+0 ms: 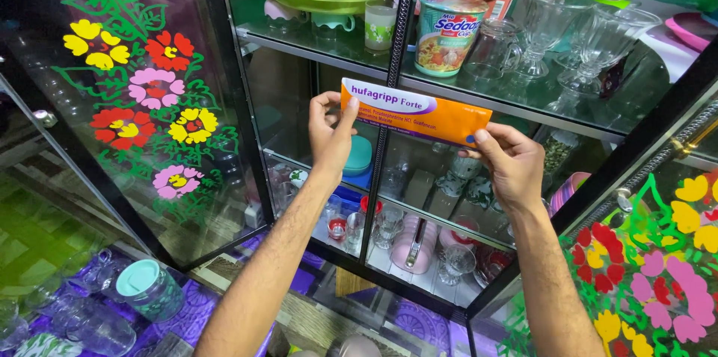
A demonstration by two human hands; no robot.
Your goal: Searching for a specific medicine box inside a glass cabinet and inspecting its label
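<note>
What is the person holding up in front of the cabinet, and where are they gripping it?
A flat orange and purple packet, held level by its two short ends: the left hand pinches the left end, the right hand the right end.

Open cabinet, crowded shelves

We see both glass doors swung wide, so the way to our left hand (331, 131) and right hand (510, 165) is open. The black centre post (389, 102) stands just behind the orange box (416, 111) between them. Above our hands, the noodle cup (447, 32) and stemmed glasses (580, 46) fill the glass shelf (329, 49); below, small glasses (389, 226) crowd the lower shelf.
</note>
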